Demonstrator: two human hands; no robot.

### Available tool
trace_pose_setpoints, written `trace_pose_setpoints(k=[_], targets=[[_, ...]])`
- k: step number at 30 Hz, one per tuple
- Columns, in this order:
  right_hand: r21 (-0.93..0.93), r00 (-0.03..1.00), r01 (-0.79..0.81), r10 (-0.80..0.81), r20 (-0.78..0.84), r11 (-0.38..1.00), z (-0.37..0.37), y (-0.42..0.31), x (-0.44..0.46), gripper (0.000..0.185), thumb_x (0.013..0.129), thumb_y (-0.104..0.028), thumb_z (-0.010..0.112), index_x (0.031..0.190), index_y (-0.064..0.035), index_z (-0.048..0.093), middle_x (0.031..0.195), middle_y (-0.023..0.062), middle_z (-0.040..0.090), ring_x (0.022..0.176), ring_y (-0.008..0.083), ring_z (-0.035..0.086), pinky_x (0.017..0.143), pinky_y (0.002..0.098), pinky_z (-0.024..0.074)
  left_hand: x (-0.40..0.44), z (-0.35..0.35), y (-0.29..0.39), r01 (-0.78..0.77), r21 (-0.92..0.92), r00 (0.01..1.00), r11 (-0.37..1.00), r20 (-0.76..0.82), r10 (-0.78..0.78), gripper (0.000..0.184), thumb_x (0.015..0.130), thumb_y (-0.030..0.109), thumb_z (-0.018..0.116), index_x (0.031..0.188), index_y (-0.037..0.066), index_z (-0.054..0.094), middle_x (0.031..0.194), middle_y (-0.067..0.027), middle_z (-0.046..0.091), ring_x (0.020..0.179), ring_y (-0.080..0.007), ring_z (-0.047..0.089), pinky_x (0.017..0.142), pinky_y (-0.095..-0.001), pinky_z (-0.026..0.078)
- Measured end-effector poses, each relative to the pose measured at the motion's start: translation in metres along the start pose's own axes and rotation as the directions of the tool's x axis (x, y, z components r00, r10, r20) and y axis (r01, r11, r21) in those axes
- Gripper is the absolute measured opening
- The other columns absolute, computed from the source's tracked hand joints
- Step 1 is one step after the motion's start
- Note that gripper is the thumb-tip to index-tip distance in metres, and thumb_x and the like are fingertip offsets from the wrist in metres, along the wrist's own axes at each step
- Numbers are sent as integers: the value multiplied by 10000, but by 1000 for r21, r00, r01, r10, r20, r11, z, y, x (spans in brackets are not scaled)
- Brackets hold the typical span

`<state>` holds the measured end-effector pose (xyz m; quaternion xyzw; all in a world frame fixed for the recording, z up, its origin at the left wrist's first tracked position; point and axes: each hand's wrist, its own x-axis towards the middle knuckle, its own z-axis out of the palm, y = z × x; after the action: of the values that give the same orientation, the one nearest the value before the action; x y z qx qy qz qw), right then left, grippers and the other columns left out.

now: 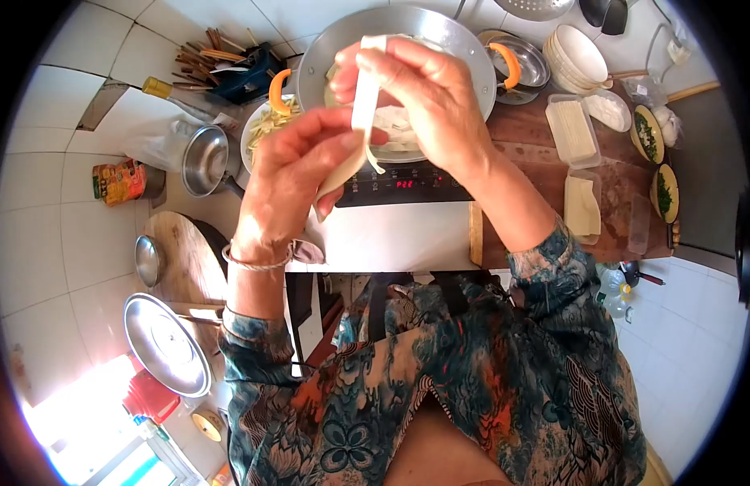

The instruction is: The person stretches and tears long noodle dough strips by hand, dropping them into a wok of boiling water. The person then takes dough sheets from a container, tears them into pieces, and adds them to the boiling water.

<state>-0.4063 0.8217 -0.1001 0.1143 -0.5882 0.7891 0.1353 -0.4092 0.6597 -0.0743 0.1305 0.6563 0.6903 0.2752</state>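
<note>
My left hand (pixel 290 174) and my right hand (pixel 431 97) are raised in front of a large steel pot (pixel 322 61) with orange handles. Between them stretches a flat, pale strip of dough (pixel 364 101). The fingers of my right hand pinch its upper end; my left hand holds it lower down, and a loose part hangs under the left palm. Behind my hands, pale pieces lie in the pot, partly hidden. The pot stands on a black induction cooker (pixel 403 185) with a lit red display.
Right, on the wooden board (pixel 521 174), stand a container of pale strips (pixel 573 130), another with pale sheets (pixel 582 206), and bowls of chopped greens (pixel 665 193). Left are a small saucepan (pixel 205 160), a plate of cut pieces (pixel 269 130), a round wooden board (pixel 180 251) and a metal lid (pixel 166 344).
</note>
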Motion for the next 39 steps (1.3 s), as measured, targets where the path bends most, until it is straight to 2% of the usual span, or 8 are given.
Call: trace_pose_setpoints(k=[8,16,19,21,24,29,33,39], targets=[[-119,989,-51,33,-142,992,-23,8,22,174,897,-108,526,972,40,580,747,120,636,632,176,656,535,236,542,-51,-23,-89,218,-11,956,976,-197,-215,231,893,228,561,934,4,597,581,1,531,447,-18,396,391,-161,273],[-126,947,-175,132,-294,976,-62,45,31,198,894,-171,552,961,4,616,805,99,651,699,175,648,612,271,517,-119,-30,-156,236,272,892,933,-441,-97,290,867,266,610,718,18,583,528,6,506,471,-47,415,440,-194,312],[-400,940,-44,-97,-326,916,-73,56,45,205,886,-162,554,855,25,630,761,86,650,691,131,643,596,241,500,-117,-20,-148,256,291,892,922,-439,-109,260,873,227,597,727,13,581,548,-5,531,479,-53,448,452,-206,357],[-723,964,-153,-58,-258,673,-86,62,59,342,900,-297,511,817,4,650,739,125,645,715,187,636,624,297,473,-101,-10,-135,246,285,912,926,-392,-122,247,878,213,586,736,10,587,560,-7,545,482,-60,469,459,-218,384],[-979,955,-176,258,-146,98,-110,57,71,482,901,-421,437,762,-3,633,704,187,607,686,303,609,648,359,464,-79,4,-121,287,-188,926,939,-197,-323,186,898,148,536,932,-25,595,775,-44,619,642,-93,543,560,-226,449],[-677,865,-399,498,-55,619,-89,32,-19,387,919,-369,453,812,-39,624,704,71,625,647,144,583,660,277,445,-66,14,-123,284,-435,948,855,-8,-319,243,907,101,466,1105,-22,536,914,-111,623,734,-142,581,664,-231,470],[-277,650,-681,734,199,678,-41,52,-111,397,915,-343,509,902,37,623,694,24,588,621,104,534,603,259,442,-59,24,-116,309,-423,950,852,94,-298,280,887,51,473,1151,-39,502,960,-130,621,767,-154,597,694,-252,483],[17,804,-591,591,-61,806,-17,57,-113,217,911,-126,522,992,55,610,813,59,617,718,94,583,639,220,487,-68,18,-123,413,-358,910,837,131,-393,250,893,81,495,1102,-49,536,820,-95,621,671,-123,579,613,-231,479]])
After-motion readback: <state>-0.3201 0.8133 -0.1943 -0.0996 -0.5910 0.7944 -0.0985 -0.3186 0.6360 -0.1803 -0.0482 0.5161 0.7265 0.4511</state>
